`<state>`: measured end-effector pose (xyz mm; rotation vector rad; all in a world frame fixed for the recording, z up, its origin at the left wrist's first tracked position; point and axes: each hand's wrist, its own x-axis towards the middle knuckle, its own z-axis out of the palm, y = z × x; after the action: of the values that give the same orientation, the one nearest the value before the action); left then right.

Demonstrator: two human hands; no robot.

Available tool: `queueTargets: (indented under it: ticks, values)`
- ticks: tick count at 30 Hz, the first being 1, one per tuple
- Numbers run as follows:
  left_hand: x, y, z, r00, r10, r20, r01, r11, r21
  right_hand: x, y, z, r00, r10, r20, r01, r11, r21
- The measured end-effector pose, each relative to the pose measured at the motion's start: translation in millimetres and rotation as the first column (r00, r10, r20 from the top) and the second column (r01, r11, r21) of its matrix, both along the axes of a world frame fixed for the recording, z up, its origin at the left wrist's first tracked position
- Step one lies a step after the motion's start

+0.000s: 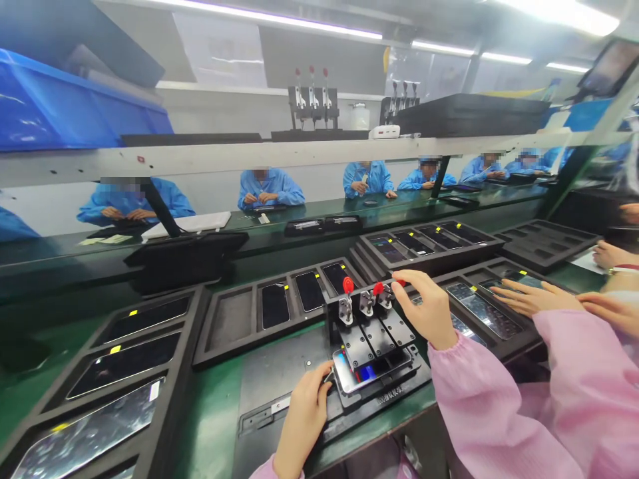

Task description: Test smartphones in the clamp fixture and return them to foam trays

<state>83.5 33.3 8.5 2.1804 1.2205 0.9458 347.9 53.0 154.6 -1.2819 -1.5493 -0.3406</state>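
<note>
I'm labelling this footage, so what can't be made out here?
All in the head view:
Phone: screen partly hidden under the black plates.
Rightmost red knob: partly covered by the right hand.
Lettering in front of the phone: too small and blurred.
Left hand: whether its fingers touch the phone, too small to tell.
Leftmost tray: cut off by the bottom edge.

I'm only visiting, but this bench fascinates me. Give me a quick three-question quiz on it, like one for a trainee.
1. Which of the camera wearer's hands is at the red clamp knobs?
2. True or false: the lit phone in the clamping fixture lies on top of the black plates.
3. Fill in: in the foam tray behind and left of the fixture, each of the three dark phones bears a small ____ tab.

Key:
1. The right hand.
2. False; it lies beneath them.
3. Yellow.
</note>
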Motion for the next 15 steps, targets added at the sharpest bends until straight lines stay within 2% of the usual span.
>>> queueTargets:
  ticks: [3,5,7,9,12,13,15]
  values:
    - [0.8,-0.4,-1.5,1.000,0.019,0.008,-0.019,0.999,-0.026,1.0,-4.4,-3.6,1.000,-0.009,0.009,0.009,1.000,0.007]
    - [-3.7,-2.5,-1.4,0.999,0.050,-0.001,-0.050,0.998,-0.038,0.3,-12.8,-16.1,0.999,-0.052,-0.014,0.053,0.998,0.031]
    - [-8.6,-4.5,1.1,0.996,0.091,-0.023,-0.092,0.995,-0.030,-2.3,-22.6,-39.8,0.993,-0.107,-0.047,0.110,0.992,0.066]
    - [-12.3,-5.0,5.3,0.992,0.118,-0.046,-0.119,0.993,-0.008,-6.1,-30.2,-71.4,0.989,-0.137,-0.049,0.141,0.987,0.082]
    - [-14.3,-3.3,12.0,0.993,0.094,-0.078,-0.092,0.995,0.028,-9.3,-33.1,-113.3,0.986,-0.145,0.080,0.148,0.989,-0.032]
    - [-13.9,-2.6,13.9,0.993,0.075,-0.091,-0.072,0.997,0.035,-8.6,-32.4,-121.3,0.981,-0.153,0.122,0.164,0.982,-0.089]
    - [-11.2,-1.9,16.9,0.992,0.041,-0.122,-0.036,0.998,0.044,-4.0,-30.8,-125.9,0.969,-0.168,0.180,0.200,0.964,-0.177]
